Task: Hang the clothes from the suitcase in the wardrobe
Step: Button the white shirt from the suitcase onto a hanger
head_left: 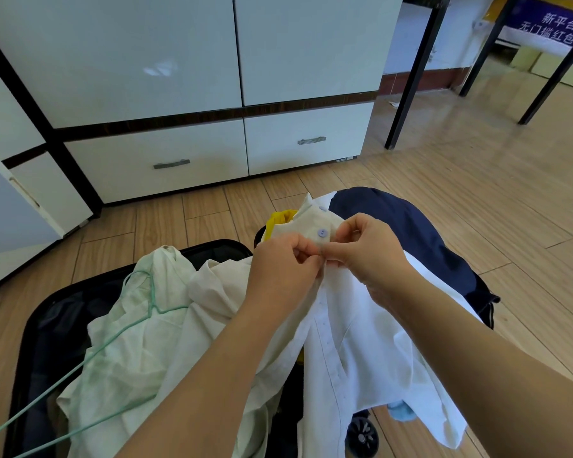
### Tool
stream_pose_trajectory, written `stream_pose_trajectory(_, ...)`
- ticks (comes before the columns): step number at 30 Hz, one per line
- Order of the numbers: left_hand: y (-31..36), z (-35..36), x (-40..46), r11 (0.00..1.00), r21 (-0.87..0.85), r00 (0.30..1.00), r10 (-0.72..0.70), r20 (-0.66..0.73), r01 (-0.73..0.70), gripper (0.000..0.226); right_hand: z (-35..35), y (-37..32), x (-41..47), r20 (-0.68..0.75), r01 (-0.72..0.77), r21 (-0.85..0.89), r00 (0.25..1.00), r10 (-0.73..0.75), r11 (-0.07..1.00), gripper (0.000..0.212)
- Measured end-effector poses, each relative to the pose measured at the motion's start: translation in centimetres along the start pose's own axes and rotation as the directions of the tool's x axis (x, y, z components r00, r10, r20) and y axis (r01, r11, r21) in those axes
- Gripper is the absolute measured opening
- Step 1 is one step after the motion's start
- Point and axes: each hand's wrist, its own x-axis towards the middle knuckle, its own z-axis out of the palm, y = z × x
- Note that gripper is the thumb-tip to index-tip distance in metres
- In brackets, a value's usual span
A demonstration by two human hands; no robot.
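Observation:
A white button-up shirt (358, 328) lies over the open black suitcase (47, 325) on the floor. My left hand (285, 262) and my right hand (368, 249) meet at its front placket just below the collar, each pinching the cloth near a lilac button (322, 233). A pale green garment (126, 352) lies in the suitcase with a thin green wire hanger (139, 312) on top of it. A navy garment (411, 233) and a bit of yellow cloth (278, 219) lie at the far side. The white wardrobe (212, 61) stands ahead, doors shut.
Two white drawers with metal handles (171, 164) sit at the wardrobe's base. A white door panel (7, 206) stands open at the left. Black table legs (414, 77) rise at the right over wooden flooring. A suitcase wheel (361, 436) shows near the bottom.

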Motion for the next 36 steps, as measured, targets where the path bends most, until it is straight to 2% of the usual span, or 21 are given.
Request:
stream_pose_trajectory(2, -0.1, 0.2, 0.1, 0.994, -0.095, 0.999, -0.051, 0.015, 0.052, 0.018, 0.0, 0.2, 0.0, -0.037, 0.037, -0.040, 0.999, -0.039, 0.999, 0.032)
stream_pose_trajectory(4, -0.2, 0.4, 0.2, 0.993, -0.100, 0.998, -0.059, 0.001, 0.059, 0.015, 0.1, 0.4, 0.0, -0.067, 0.075, -0.093, 0.994, -0.082, 0.993, 0.032)
stream_pose_trajectory(11, 0.7, 0.5, -0.1, 0.988, 0.125, 0.985, 0.109, -0.137, -0.092, 0.007, 0.1, 0.4, 0.0, -0.044, 0.231, -0.182, 0.969, -0.243, 0.956, 0.036)
stream_pose_trajectory(14, 0.8, 0.1, 0.3, 0.979, 0.200, 0.996, 0.046, -0.073, -0.031, 0.018, 0.1, 0.4, -0.1, -0.025, 0.298, -0.213, 0.951, -0.310, 0.931, 0.036)
stream_pose_trajectory(15, 0.7, 0.0, 0.6, 0.988, 0.148, 0.999, -0.035, -0.032, 0.039, 0.020, 0.1, 0.4, -0.1, -0.011, 0.318, -0.220, 0.945, -0.328, 0.922, 0.036)
stream_pose_trajectory(17, 0.7, -0.5, 1.1, 0.962, -0.088, 0.964, -0.254, 0.074, 0.260, 0.020, 0.0, 0.4, -0.2, 0.021, 0.340, -0.219, 0.939, -0.344, 0.914, 0.037)
stream_pose_trajectory(19, 1.0, -1.0, 1.2, 0.793, -0.364, 0.870, -0.416, 0.264, 0.489, 0.013, -0.2, 0.5, -0.3, 0.019, 0.334, -0.172, 0.942, -0.336, 0.927, 0.036)
stream_pose_trajectory(20, 1.1, -1.2, 1.2, 0.692, -0.460, 0.830, -0.435, 0.349, 0.557, 0.013, -0.4, 0.5, -0.3, 0.000, 0.323, -0.129, 0.946, -0.325, 0.938, 0.034)
stream_pose_trajectory(22, 1.1, -1.4, 1.5, 0.555, -0.575, 0.799, -0.420, 0.430, 0.601, 0.017, -0.6, 0.6, -0.2, -0.049, 0.268, -0.023, 0.962, -0.269, 0.963, 0.030)
stream_pose_trajectory(24, 1.3, -1.5, 1.9, 0.510, -0.646, 0.822, -0.388, 0.417, 0.568, 0.019, -0.7, 0.9, 0.1, -0.033, 0.186, -0.006, 0.982, -0.186, 0.982, 0.019)
stream_pose_trajectory(26, 2.1, -1.5, 2.3, 0.515, -0.689, 0.859, -0.335, 0.387, 0.511, 0.019, -0.6, 1.1, 0.0, 0.064, 0.149, -0.031, 0.987, -0.147, 0.988, 0.007)
stream_pose_trajectory(27, 2.6, -1.6, 2.4, 0.511, -0.708, 0.873, -0.303, 0.383, 0.488, 0.020, -0.5, 1.1, -0.1, 0.109, 0.145, 0.006, 0.983, -0.145, 0.989, 0.008)
stream_pose_trajectory(29, 3.4, -1.5, 2.7, 0.512, -0.730, 0.892, -0.259, 0.371, 0.453, 0.021, -0.7, 0.5, -0.2, 0.143, 0.100, 0.192, 0.981, -0.128, 0.976, 0.018)
stream_pose_trajectory(31, 3.6, -1.2, 2.8, 0.559, -0.722, 0.913, -0.255, 0.319, 0.408, 0.019, -1.1, -0.1, -0.2, 0.140, 0.071, 0.306, 0.983, -0.119, 0.949, 0.024)
stream_pose_trajectory(34, 2.9, -0.7, 2.7, 0.630, -0.683, 0.927, -0.298, 0.227, 0.370, 0.014, -1.1, 0.3, 0.3, 0.118, 0.145, 0.120, 0.980, -0.159, 0.982, 0.010)
stream_pose_trajectory(36, 2.3, -0.5, 2.4, 0.668, -0.642, 0.922, -0.335, 0.195, 0.378, 0.012, -0.8, 0.7, 0.5, 0.108, 0.142, 0.011, 0.984, -0.142, 0.990, 0.014)
